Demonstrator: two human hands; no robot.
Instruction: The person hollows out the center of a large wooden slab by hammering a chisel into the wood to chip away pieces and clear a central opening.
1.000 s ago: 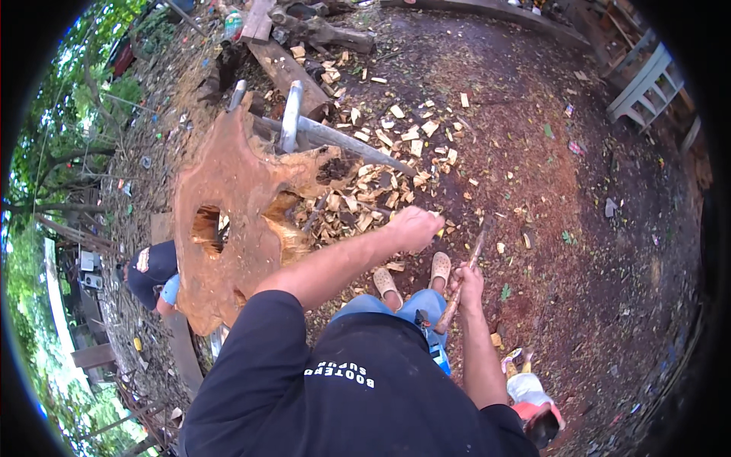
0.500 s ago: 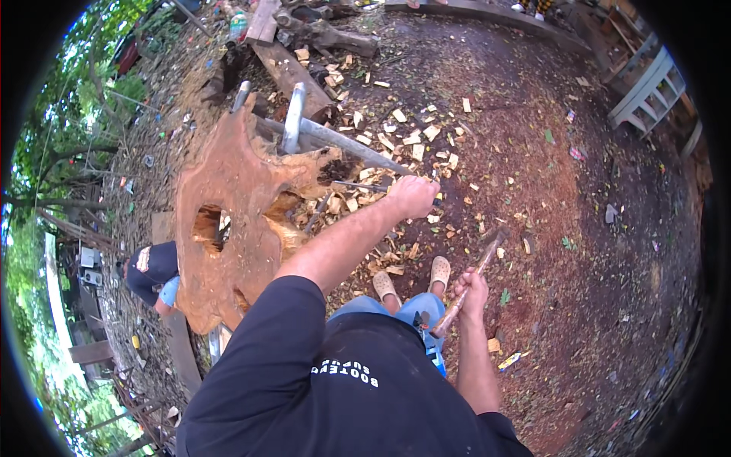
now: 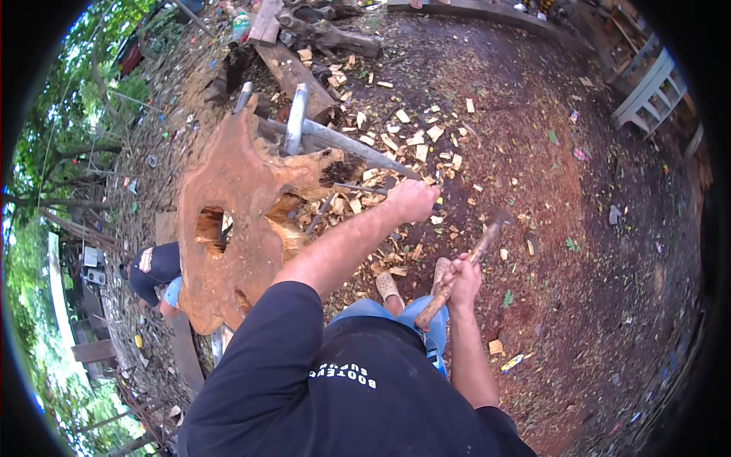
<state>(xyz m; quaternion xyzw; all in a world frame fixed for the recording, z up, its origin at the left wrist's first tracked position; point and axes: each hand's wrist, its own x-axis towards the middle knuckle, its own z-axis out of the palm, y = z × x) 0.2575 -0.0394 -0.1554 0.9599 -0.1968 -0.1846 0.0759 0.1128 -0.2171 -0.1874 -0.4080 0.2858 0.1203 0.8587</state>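
Note:
My left hand (image 3: pixel 413 200) is closed around the handle end of a chisel, its arm reaching across toward the wood. The thin dark shaft of the chisel (image 3: pixel 360 188) points left, its tip at the rough, splintered edge of a thick reddish-brown wood slab (image 3: pixel 242 177). Whether the tip touches the wood I cannot tell. In my right hand (image 3: pixel 461 283), a hammer (image 3: pixel 481 245) with a worn wooden handle is gripped mid-handle, tilted with its head up and to the right. The slab has a dark hole through it and a torn, pale hollow at its right edge.
Pale wood chips (image 3: pixel 415 139) litter the ground beyond my left hand. Metal legs (image 3: pixel 296 118) stand at the slab's far end, near logs (image 3: pixel 327 36). Another person (image 3: pixel 155 270) bends at the slab's left side. A light grey slatted frame (image 3: pixel 653 95) stands far right.
My right hand has raised the hammer slightly and moved a little left, toward my left hand. The left hand with the chisel has barely moved.

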